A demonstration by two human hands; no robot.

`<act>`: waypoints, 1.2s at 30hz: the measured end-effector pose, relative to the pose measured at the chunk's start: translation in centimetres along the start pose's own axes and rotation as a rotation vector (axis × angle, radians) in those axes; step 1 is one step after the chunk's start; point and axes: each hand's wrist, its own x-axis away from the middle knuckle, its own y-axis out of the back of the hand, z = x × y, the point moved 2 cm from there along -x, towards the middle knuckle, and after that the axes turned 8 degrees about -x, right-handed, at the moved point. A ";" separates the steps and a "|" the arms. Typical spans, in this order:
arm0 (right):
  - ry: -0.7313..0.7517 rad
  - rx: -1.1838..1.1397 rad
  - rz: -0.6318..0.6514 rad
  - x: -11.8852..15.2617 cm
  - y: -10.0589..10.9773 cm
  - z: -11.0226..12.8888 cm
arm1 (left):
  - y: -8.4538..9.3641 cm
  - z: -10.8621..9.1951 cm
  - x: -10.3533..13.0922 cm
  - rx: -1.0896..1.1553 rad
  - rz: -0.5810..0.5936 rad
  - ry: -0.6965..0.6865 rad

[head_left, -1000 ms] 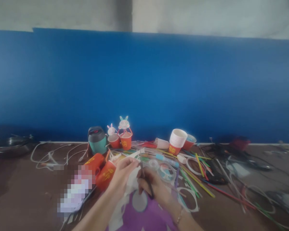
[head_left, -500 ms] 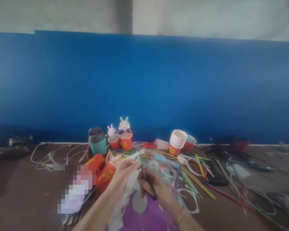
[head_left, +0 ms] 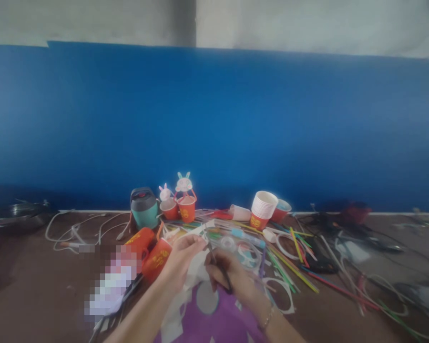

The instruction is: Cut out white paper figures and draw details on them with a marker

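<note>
A: By what is the view filled?

B: By a blue panel (head_left: 214,119), a brown table (head_left: 39,286) set below

A: And what is held?

B: The right hand (head_left: 235,275) is curled closed, the left hand (head_left: 181,258) pinched at the fingertips; dark scissors (head_left: 226,276) are gripped in the former, and a thin white strip (head_left: 201,230), near the blades, seems to be held in the latter, though blurred

Scissors (head_left: 227,280) in right hand (head_left: 238,276)
</note>
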 end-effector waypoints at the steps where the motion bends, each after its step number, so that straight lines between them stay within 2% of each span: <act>1: 0.002 -0.001 0.002 -0.1 0.1 -0.1 | 0.0 0.0 0.0 -0.005 0.004 -0.002; 14: -0.023 -0.021 -0.012 -0.1 0.2 -0.6 | 0.3 -0.1 -0.1 -0.088 -0.024 -0.022; 18: -0.007 -0.009 -0.105 -0.4 0.6 -0.7 | 0.1 -0.4 0.1 -0.102 -0.002 -0.005; 21: 0.047 -0.015 -0.207 -0.7 1.3 -0.6 | -0.3 -0.6 0.2 -0.217 0.048 -0.025; 26: 0.043 0.032 -0.188 -1.5 2.1 -1.1 | -0.5 0.2 -0.4 -0.430 0.064 -0.069; 31: 0.004 0.048 -0.235 -2.0 2.3 -1.9 | -0.9 0.2 0.1 -0.282 0.083 -0.046; 33: 0.034 0.051 -0.251 -1.6 2.1 -1.3 | -1.4 -0.1 0.6 -0.212 0.142 -0.045; 36: 0.159 0.058 -0.287 -0.6 1.5 0.5 | -2.0 0.0 0.9 -0.173 0.217 -0.019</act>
